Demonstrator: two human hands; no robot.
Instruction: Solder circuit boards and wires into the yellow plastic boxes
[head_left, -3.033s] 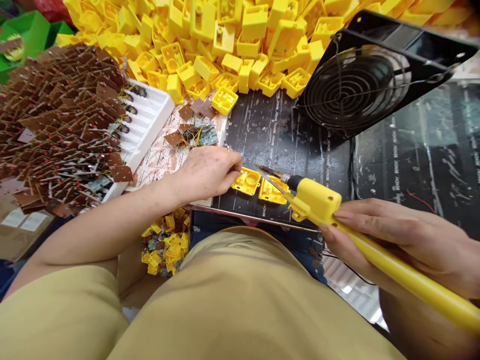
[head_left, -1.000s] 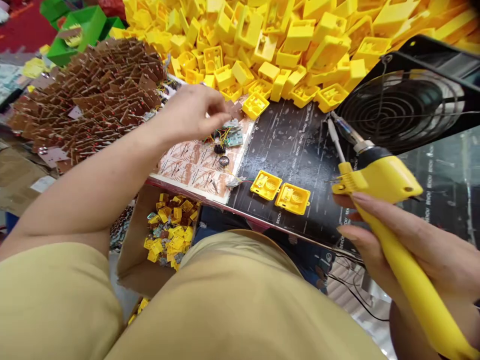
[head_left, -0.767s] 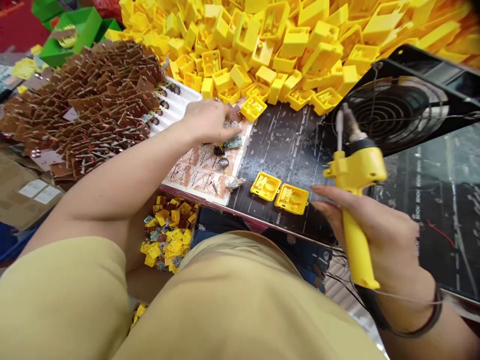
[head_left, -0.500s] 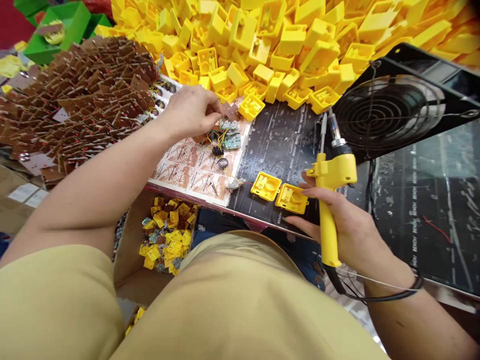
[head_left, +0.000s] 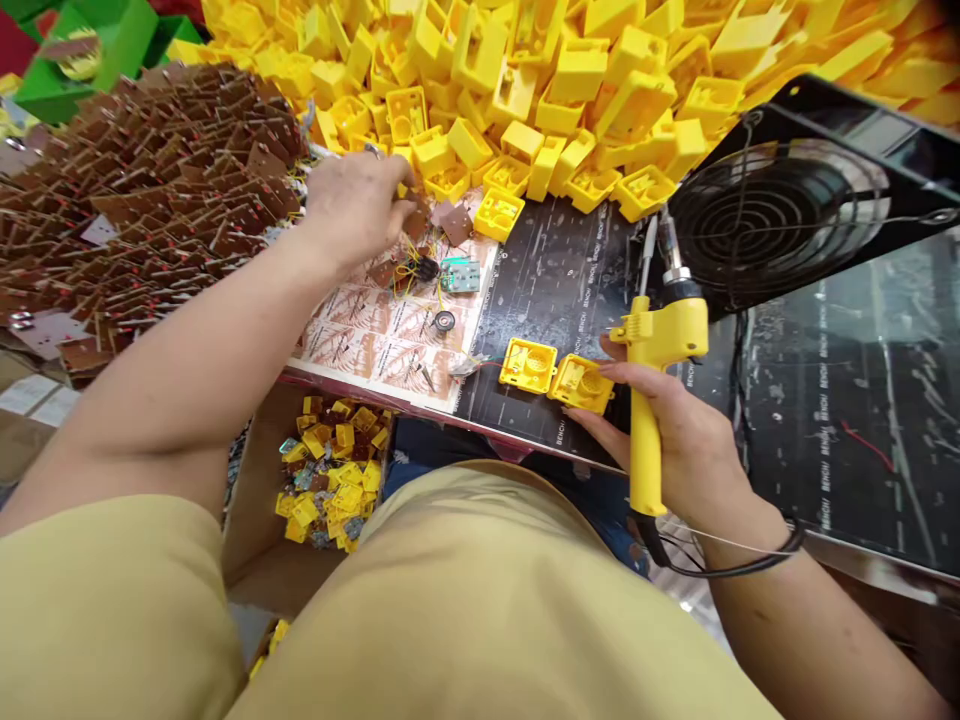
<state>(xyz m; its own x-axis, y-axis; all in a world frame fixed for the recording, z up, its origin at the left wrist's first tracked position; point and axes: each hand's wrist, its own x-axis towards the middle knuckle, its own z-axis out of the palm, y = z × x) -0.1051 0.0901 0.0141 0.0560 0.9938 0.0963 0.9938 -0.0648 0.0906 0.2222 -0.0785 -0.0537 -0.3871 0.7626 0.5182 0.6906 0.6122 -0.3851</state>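
Observation:
My left hand (head_left: 358,205) is over the far left of the work surface, beside the pile of boards. Its fingers are curled together, and what they hold, if anything, is hidden. Close by lie brown circuit boards (head_left: 455,222), yellow wires (head_left: 409,272) and a green circuit board (head_left: 460,275). A small round speaker (head_left: 444,321) sits nearer me. My right hand (head_left: 694,435) grips a yellow soldering gun (head_left: 646,425), its tip pointing away from me. Its fingers reach to two opened yellow case halves (head_left: 528,366), (head_left: 583,383) on the black bench mat (head_left: 540,290).
A big heap of yellow cases (head_left: 510,90) spreads across the back. Many brown boards (head_left: 150,200) are piled at left, near a green bin (head_left: 112,60). A black fan (head_left: 772,210) stands at right. Below the edge, a cardboard box (head_left: 259,510) holds yellow parts.
My left hand has drawn slightly left, and a greyish piece behind the green board no longer shows there. My right hand still holds the soldering gun in nearly the same place.

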